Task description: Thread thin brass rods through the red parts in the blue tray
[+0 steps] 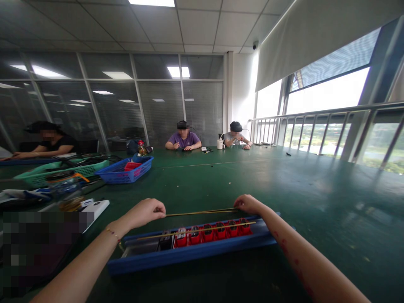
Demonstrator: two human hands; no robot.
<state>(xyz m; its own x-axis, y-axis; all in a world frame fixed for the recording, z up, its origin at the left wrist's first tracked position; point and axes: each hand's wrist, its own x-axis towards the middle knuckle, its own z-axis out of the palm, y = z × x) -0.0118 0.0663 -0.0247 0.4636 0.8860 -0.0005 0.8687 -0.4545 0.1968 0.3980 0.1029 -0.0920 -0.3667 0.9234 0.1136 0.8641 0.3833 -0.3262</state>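
My left hand (pixel 147 209) is closed, its fingers pinching one end of some thin yellowish sticks (pixel 202 212). My right hand (pixel 249 204) pinches their other end, so they stretch level between both hands, just beyond the long blue tray (pixel 195 255). Inside that tray stands a row of several red holders (pixel 207 232) with dark tops, and a black piece (pixel 166 241) sits at the row's left end. Another thin yellowish stick (pixel 227 227) lies lengthwise across the row. The fingertips of both hands are partly hidden.
Left of me are a blue basket (pixel 126 176) with a red item, a green basket (pixel 34 174), a jar of amber liquid (pixel 67 195) and a white device (pixel 97 212). Across the green table (pixel 284 189) sit two people; another person sits at the far left.
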